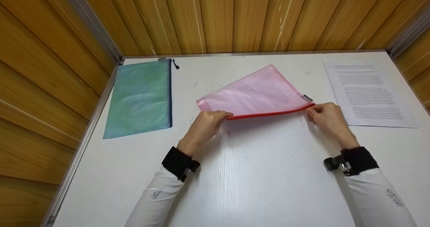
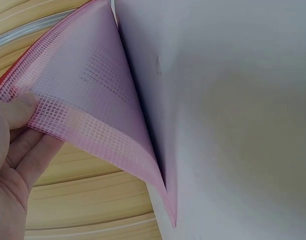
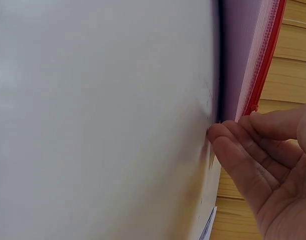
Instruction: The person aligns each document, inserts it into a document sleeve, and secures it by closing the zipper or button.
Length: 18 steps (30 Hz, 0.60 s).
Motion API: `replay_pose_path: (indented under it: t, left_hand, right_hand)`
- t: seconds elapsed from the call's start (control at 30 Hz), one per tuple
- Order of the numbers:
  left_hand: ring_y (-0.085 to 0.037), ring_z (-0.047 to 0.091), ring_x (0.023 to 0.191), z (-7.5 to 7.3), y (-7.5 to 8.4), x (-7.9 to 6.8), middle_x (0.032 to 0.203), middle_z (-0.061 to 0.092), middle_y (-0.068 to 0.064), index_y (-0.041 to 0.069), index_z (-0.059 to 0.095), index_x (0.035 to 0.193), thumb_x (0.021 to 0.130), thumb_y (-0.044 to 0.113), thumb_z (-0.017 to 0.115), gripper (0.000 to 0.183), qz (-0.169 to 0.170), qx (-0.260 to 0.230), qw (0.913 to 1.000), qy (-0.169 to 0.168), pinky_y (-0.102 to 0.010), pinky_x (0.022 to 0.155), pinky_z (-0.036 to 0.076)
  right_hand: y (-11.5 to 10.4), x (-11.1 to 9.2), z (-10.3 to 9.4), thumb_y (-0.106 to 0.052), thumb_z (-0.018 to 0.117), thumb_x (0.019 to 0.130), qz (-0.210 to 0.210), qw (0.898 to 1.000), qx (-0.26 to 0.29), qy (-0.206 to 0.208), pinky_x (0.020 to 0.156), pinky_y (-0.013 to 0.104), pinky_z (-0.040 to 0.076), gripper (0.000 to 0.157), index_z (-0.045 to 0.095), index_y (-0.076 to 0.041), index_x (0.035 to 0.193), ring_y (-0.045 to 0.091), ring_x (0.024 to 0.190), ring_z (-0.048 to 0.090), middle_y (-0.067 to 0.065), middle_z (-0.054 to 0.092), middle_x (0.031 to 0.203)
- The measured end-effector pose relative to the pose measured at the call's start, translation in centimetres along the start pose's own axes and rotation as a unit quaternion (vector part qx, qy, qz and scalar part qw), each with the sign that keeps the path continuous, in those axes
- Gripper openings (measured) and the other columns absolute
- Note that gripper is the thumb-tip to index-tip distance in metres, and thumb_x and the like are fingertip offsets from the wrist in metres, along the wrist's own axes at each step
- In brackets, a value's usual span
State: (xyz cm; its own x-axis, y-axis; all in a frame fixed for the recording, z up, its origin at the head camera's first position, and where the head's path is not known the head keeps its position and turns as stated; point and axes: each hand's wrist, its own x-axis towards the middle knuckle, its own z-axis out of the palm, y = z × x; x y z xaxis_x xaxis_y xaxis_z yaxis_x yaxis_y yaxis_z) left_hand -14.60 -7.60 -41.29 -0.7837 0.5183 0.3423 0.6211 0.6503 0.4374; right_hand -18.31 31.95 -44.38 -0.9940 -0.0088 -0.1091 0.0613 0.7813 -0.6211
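A pink mesh zipper pouch [image 1: 258, 92] with a red zipper edge is in the middle of the table, its near edge raised off the surface. Printed paper shows through its translucent side. My left hand [image 1: 206, 123] pinches the left end of the zipper edge; in the left wrist view the thumb [image 2: 24, 106] lies on the mesh with fingers beneath. At the other end my right hand [image 1: 327, 118] pinches the corner beside a small black tag [image 1: 307, 98]. In the right wrist view the fingertips [image 3: 227, 131] meet at the end of the red zipper [image 3: 267, 62].
On the left of the white table [image 1: 262, 180] lies a green zipper pouch [image 1: 139, 97] with a dark blue edge and zipper pull. Printed sheets [image 1: 368, 92] lie at the right. Wood-panelled walls [image 1: 218, 18] stand behind and at the sides.
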Motion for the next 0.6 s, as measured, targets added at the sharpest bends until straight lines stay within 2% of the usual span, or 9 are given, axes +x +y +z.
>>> replay_pose_path:
  t: [0.2,0.4,0.6]
  left_hand:
    - [-0.019,0.074,0.102,-0.7,-0.6,-0.3,0.107,0.077,-0.008,0.005,0.074,0.111,0.093,0.0,0.064,0.021,-0.014,-0.018,0.9997,0.009,-0.029,0.089,0.058]
    - [-0.019,0.074,0.1,-0.8,-1.2,-0.7,0.105,0.077,-0.009,0.004,0.074,0.109,0.093,-0.002,0.063,0.02,-0.023,-0.02,0.9993,0.019,-0.028,0.087,0.059]
    - [-0.02,0.075,0.097,-0.6,-1.5,-0.7,0.104,0.078,-0.009,0.004,0.074,0.108,0.093,-0.002,0.064,0.02,-0.029,-0.017,0.9989,0.032,-0.028,0.085,0.059]
  right_hand:
    - [1.1,0.1,-1.0,-0.02,0.062,0.095,0.024,1.0,-0.002,0.0,0.056,0.02,0.038,0.028,0.076,0.002,0.105,0.003,0.065,0.054,0.007,0.075,0.076]
    - [1.5,0.1,-1.4,-0.022,0.061,0.095,0.025,1.0,-0.008,0.009,0.057,0.02,0.038,0.03,0.075,0.002,0.105,0.0,0.065,0.053,0.006,0.076,0.076]
    - [1.6,-0.2,-1.6,-0.023,0.062,0.095,0.044,0.999,0.012,0.011,0.059,0.016,0.041,0.033,0.073,0.005,0.109,-0.005,0.063,0.058,0.007,0.077,0.079]
